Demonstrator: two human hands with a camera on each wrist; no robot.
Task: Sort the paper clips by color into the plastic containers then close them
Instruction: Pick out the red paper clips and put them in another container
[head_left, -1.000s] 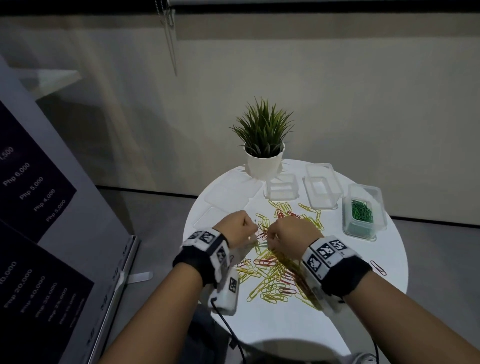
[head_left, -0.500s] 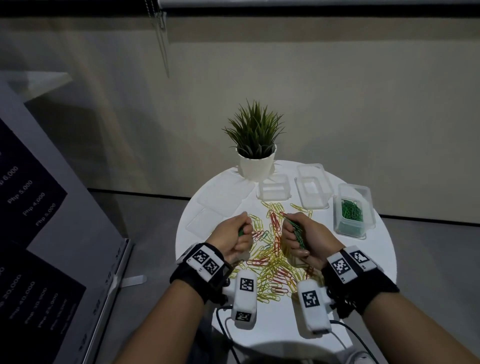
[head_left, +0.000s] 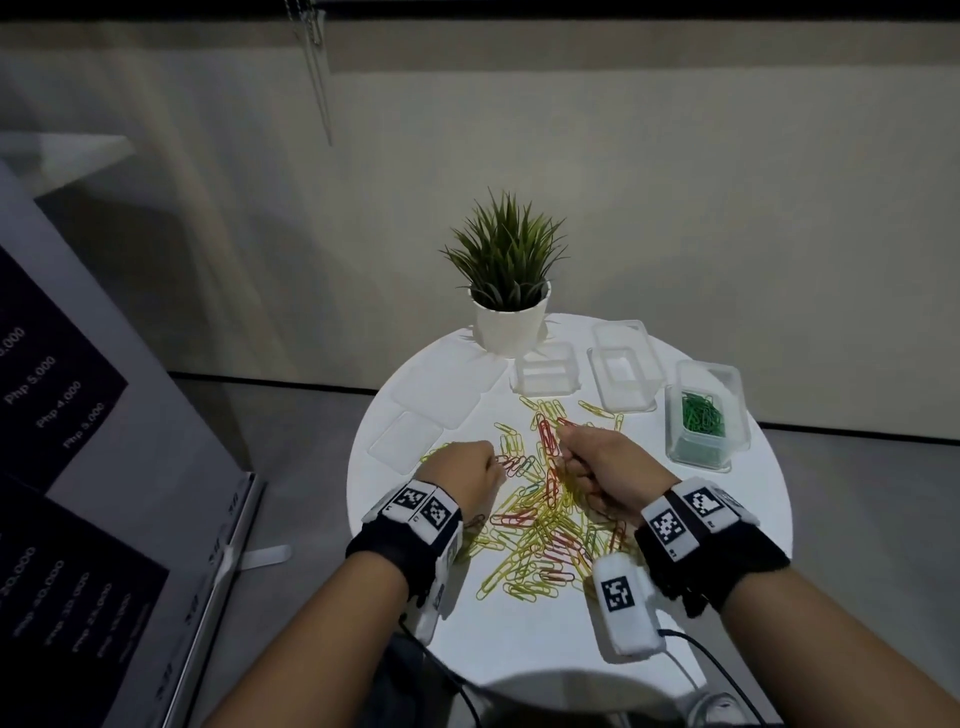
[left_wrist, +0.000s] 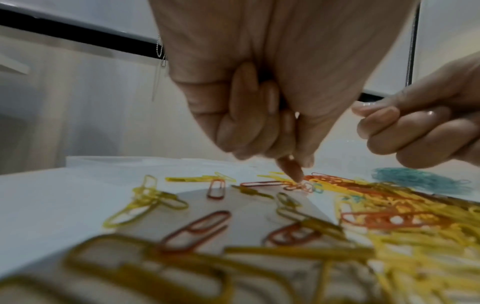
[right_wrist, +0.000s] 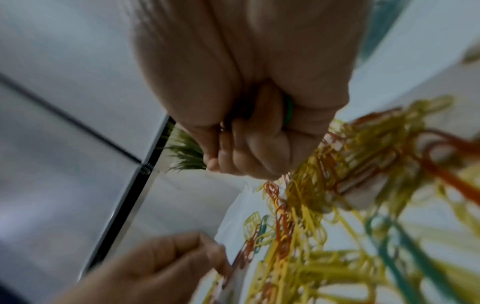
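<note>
Green plastic-coated paper clips (right_wrist: 287, 112) stay fisted in my right hand (head_left: 602, 475) for batching | left hand (head_left: 464, 474) curled, fingertip (left_wrist: 294, 171) picking at mixed yellow-and-red clip pile (head_left: 535, 525) | clear green-filled container (head_left: 702, 415) near, lidless.

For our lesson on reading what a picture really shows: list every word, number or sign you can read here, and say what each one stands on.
"Php 5,000" on the dark price board at left.
"Php 4,000" on the same board, below it.
Other price lines there are cut off or too blurred to read.
Wristband squares on the left hand and right hand are black-and-white marker patterns, not text.
</note>
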